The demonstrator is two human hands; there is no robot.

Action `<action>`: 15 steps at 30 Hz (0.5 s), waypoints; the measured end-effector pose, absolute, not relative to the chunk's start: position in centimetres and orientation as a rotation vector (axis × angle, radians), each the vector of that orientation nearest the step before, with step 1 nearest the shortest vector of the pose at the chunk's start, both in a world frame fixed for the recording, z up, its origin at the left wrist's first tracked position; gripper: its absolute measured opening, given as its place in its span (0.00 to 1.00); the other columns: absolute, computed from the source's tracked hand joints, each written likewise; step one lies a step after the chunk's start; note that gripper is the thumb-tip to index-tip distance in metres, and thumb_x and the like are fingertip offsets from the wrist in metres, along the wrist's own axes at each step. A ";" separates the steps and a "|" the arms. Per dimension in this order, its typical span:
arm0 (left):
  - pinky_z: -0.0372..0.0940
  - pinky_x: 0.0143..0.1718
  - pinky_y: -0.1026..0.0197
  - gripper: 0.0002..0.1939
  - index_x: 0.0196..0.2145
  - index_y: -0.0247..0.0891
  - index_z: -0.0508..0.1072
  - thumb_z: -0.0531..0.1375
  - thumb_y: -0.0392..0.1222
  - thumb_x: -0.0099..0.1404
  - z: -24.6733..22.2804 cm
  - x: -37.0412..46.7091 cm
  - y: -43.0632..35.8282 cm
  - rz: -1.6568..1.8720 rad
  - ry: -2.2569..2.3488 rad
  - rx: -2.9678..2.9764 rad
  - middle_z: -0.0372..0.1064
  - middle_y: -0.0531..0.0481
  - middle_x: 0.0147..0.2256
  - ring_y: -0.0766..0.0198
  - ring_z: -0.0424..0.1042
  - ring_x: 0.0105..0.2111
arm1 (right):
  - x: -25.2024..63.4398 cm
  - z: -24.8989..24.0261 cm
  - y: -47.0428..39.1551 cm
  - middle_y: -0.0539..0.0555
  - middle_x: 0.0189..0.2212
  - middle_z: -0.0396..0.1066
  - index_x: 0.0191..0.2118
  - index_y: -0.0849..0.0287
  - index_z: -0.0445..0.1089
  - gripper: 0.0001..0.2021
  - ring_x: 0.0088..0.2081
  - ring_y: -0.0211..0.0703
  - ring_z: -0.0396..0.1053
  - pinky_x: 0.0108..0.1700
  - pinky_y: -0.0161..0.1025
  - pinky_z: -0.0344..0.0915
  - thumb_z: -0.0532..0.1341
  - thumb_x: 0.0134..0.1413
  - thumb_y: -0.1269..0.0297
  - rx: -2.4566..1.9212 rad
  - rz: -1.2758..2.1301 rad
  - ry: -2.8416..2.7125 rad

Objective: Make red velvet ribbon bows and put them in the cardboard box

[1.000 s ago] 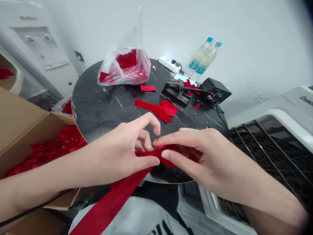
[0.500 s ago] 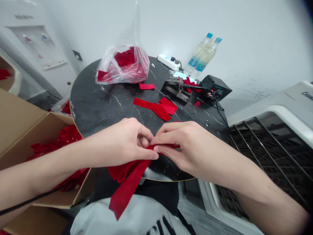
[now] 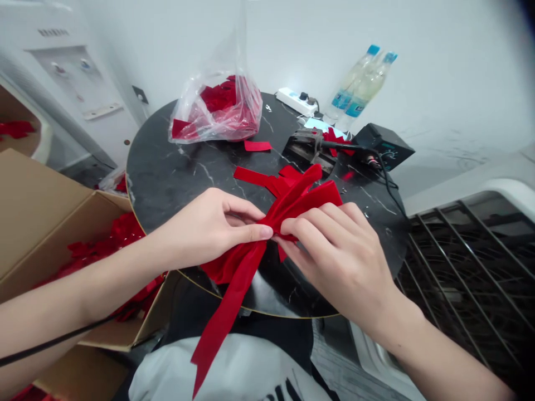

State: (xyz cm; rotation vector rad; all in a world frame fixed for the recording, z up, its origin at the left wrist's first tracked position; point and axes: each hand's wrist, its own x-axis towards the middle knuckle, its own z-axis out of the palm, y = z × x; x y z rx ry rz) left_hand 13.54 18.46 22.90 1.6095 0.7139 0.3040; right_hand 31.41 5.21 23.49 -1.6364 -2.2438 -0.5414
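Observation:
A red ribbon bow (image 3: 234,289) with loops and a long notched tail is held over the near edge of the black marbled table (image 3: 163,184). Its tail hangs down over my lap. My left hand (image 3: 221,225) pinches the gathered middle between thumb and fingers. From the other side my right hand (image 3: 334,245) grips the bow close to that middle, fingers curled and partly hiding it. Loops stick up beyond both hands. Flat cut red ribbon strips (image 3: 254,177) lie on the table just behind the bow.
A clear plastic bag (image 3: 217,111) of red pieces stands at the back. Further right are a power strip (image 3: 296,102), two bottles (image 3: 355,89), and a black corded box (image 3: 382,146) beside a tool stand (image 3: 309,150). A cardboard box (image 3: 45,211) of red bows sits left, a barred appliance (image 3: 472,256) right.
The bow has been turned and raised, so its upper loops now show beyond my hands. My right hand has shifted rightward and lower, with its back turned more toward me.

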 end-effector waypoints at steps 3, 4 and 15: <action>0.72 0.37 0.65 0.08 0.36 0.38 0.85 0.71 0.43 0.59 23.0 13.6 18.4 0.290 0.700 1.572 0.83 0.49 0.35 0.57 0.81 0.37 | 31.1 23.5 5.4 0.52 0.29 0.73 0.35 0.60 0.71 0.08 0.32 0.45 0.67 0.36 0.46 0.54 0.63 0.70 0.66 -1.612 -0.480 -2.220; 0.72 0.36 0.66 0.07 0.36 0.38 0.85 0.71 0.42 0.59 23.0 13.6 18.5 0.271 0.696 1.552 0.83 0.49 0.35 0.58 0.80 0.36 | 31.1 23.5 5.4 0.51 0.29 0.72 0.35 0.60 0.71 0.09 0.32 0.45 0.66 0.36 0.46 0.54 0.63 0.70 0.66 -1.622 -0.454 -2.224; 0.64 0.26 0.70 0.05 0.25 0.37 0.82 0.74 0.37 0.52 23.2 13.4 17.8 0.227 0.728 1.306 0.78 0.53 0.23 0.68 0.72 0.24 | 32.2 23.6 5.1 0.54 0.31 0.76 0.37 0.61 0.73 0.05 0.31 0.44 0.67 0.32 0.45 0.55 0.61 0.67 0.73 -1.309 -0.780 -2.361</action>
